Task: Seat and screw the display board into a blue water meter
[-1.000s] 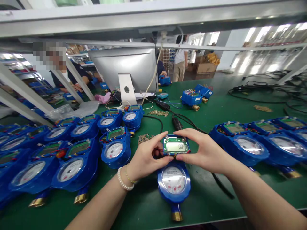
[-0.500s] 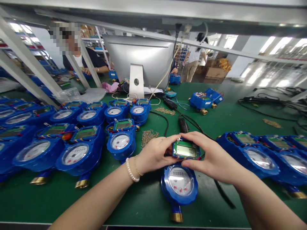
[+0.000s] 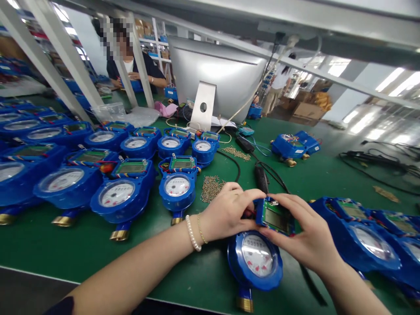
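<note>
Both my left hand (image 3: 229, 214) and right hand (image 3: 308, 240) pinch the display board (image 3: 277, 217) over the blue meter (image 3: 257, 260). Light, stiff, fragile, I judge; edges only.

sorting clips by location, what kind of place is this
Probably a water-meter assembly workshop: rows of blue meters on a green bench, loose screws, and the left hand and right hand holding a display board over one meter.
</note>
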The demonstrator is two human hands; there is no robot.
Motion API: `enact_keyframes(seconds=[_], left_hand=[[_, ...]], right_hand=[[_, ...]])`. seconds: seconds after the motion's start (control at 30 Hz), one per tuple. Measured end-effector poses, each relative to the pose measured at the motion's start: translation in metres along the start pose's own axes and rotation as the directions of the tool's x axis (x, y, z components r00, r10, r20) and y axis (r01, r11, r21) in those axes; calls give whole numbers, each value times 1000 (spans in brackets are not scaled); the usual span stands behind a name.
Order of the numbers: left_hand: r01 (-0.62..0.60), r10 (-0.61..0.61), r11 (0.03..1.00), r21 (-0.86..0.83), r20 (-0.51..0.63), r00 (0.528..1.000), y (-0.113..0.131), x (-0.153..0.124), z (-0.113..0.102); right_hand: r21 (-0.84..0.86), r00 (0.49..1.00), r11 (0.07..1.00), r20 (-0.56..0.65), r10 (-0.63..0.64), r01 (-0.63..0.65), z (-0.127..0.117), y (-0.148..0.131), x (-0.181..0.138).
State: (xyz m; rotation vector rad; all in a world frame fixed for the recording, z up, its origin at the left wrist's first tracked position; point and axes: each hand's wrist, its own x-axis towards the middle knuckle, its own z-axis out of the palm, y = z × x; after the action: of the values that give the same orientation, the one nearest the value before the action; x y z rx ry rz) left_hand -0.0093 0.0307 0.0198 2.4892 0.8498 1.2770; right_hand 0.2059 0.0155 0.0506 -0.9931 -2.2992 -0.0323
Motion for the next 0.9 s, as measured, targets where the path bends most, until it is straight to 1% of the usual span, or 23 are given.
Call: enact_keyframes(seconds=[0.1, 0.23, 0.37, 0.47, 0.53, 0.7, 0.83, 0.9], left_hand=[[10, -8, 999, 54, -34, 999, -4, 0, 0], [4, -5, 993, 120, 13, 1000, -6, 2, -4], [72, -86, 979, 190, 67, 994, -3, 5, -8], [118, -134, 963, 241, 52, 990, -2, 5, -6], [96, -110, 956, 276, 36, 993, -2, 4, -4], [-20, 1, 938, 345, 55, 999, -1, 1, -2], [18, -21, 932, 363, 5, 1000, 0, -1, -2], [15, -23, 933, 360, 20, 1000, 1, -2, -2]], right_hand=[[28, 1000, 1000, 15, 9, -9, 1, 5, -2], [59, 999, 998, 52, 5, -8, 1, 9, 0], [42, 997, 999, 66, -27, 25, 0, 9, 3], [28, 997, 998, 52, -52, 51, 0, 10, 3], [32, 998, 998, 32, -56, 55, 1, 12, 0], [71, 999, 996, 2, -45, 45, 5, 16, -6], [84, 999, 996, 9, -41, 40, 5, 15, -5], [86, 999, 996, 16, -38, 37, 5, 14, -4]])
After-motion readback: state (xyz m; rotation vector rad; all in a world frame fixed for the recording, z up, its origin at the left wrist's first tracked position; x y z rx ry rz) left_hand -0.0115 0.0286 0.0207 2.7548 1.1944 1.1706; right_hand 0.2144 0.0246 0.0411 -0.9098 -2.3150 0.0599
